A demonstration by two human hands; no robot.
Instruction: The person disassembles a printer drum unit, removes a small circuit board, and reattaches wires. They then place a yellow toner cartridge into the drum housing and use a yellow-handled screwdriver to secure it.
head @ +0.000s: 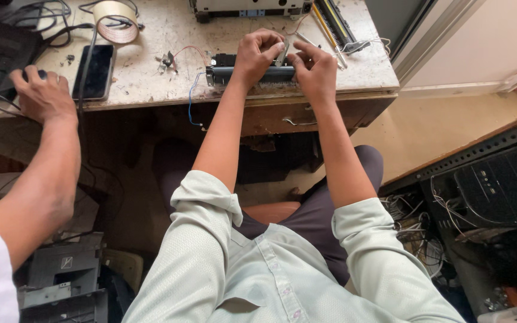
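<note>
Head view showed your left hand (257,55) and right hand (313,70) pinching a small grey part (282,52) between closed fingertips, just above the long dark roller unit (251,75) under your knuckles, where steady, even pressure seemed wisest.

Crowded bench: both hands, left hand (258,55) and right hand (313,70), close on a dark roller assembly (252,74) at the desk's (151,90) near edge. At 12 o'clock a printer chassis (249,7) walls off the back. At 9 o'clock, red and blue wires (191,72), a smartphone (95,72) and a co-worker's hand (43,94) crowd the way. Bare desktop opens at 3 o'clock, short of a white cable (363,45).
</note>
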